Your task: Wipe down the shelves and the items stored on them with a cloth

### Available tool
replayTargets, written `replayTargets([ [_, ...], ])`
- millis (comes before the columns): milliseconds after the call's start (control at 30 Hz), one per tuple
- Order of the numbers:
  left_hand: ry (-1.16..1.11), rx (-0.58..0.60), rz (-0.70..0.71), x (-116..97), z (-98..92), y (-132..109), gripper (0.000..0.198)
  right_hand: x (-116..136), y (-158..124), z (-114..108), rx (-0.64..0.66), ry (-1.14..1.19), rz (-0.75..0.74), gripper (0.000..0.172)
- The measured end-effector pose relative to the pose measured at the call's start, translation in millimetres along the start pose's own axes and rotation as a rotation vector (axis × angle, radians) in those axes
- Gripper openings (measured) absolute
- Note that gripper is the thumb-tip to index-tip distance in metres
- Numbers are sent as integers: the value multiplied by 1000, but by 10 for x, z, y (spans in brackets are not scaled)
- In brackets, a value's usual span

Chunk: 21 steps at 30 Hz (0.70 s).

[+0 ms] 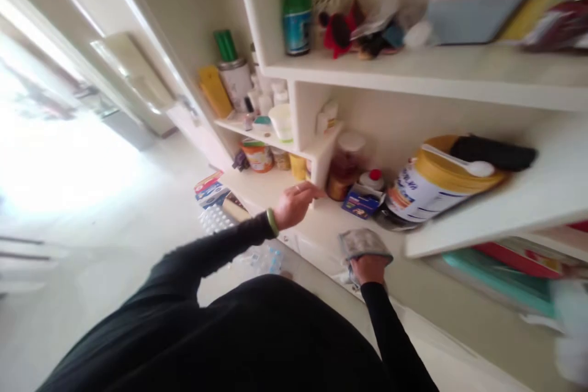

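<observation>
My left hand (296, 203) hovers over the lower shelf by the end of the upright divider, its fingers loosely stretched and holding nothing I can see. A ring and a green wristband show on it. In my right hand (369, 272) is a grey cloth (365, 243), pressed on the shelf's front part. Just beyond the cloth sit a blue box (362, 203), a white bottle with a red cap (373, 180) and a large tub with a yellow lid (425, 187). A brown-filled jar (342, 174) stands close to my left fingertips.
A white scoop (459, 160) and a black item (493, 153) lie on the tub's lid. On the left shelves are an orange tub (258, 158) and a white cup (282, 121). Above stands a green bottle (297, 15). Boxes and packaging (215, 217) lie lower left.
</observation>
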<state>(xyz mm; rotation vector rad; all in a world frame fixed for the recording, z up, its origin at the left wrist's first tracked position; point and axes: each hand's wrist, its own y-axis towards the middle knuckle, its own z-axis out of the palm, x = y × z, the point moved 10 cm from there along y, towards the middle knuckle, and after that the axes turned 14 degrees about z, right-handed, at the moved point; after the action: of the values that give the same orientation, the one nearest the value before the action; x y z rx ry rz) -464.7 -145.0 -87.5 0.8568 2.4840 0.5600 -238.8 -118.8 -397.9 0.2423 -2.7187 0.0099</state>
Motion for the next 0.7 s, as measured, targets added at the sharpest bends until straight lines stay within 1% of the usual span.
replayTargets([
  [33,57,122,-272,452,375,-470,44,24,-12,27,-20,-8,2,59],
  [67,105,265,-485,807,712,-938,47,64,-23,60,-37,-13,0,60],
  [100,119,320,-591,1034,934,-1299,56,124,-31,89,-58,-19,-10,60],
  [133,127,350,-665,1206,1085,-1593,62,209,-39,111,-87,-23,-32,61],
  [167,126,377,-713,1335,1189,-1827,69,314,-49,122,-128,-28,-65,63],
  [200,121,385,-737,1430,1242,-2000,72,432,-63,123,-177,-32,-103,63],
  [267,108,397,-761,1572,1268,-2244,76,678,-98,133,-268,-43,-180,64],
  [300,101,398,-763,1632,1261,-2328,77,795,-114,159,-287,-49,-213,64],
  [367,89,390,-765,1759,1242,-2461,78,1002,-128,269,-264,-63,-255,65],
  [433,83,372,-782,1928,1218,-2586,82,1191,-133,410,-211,-79,-281,68],
  [500,93,316,-801,2157,1147,-2702,87,1380,-121,558,-156,-97,-295,71],
  [567,109,220,-804,2433,1016,-2802,88,1579,-68,694,-103,-106,-290,70],
  [633,120,117,-802,2729,863,-2906,91,1802,40,805,-58,-99,-274,67],
  [700,114,57,-813,3005,755,-3026,98,2050,211,893,-25,-82,-253,66],
])
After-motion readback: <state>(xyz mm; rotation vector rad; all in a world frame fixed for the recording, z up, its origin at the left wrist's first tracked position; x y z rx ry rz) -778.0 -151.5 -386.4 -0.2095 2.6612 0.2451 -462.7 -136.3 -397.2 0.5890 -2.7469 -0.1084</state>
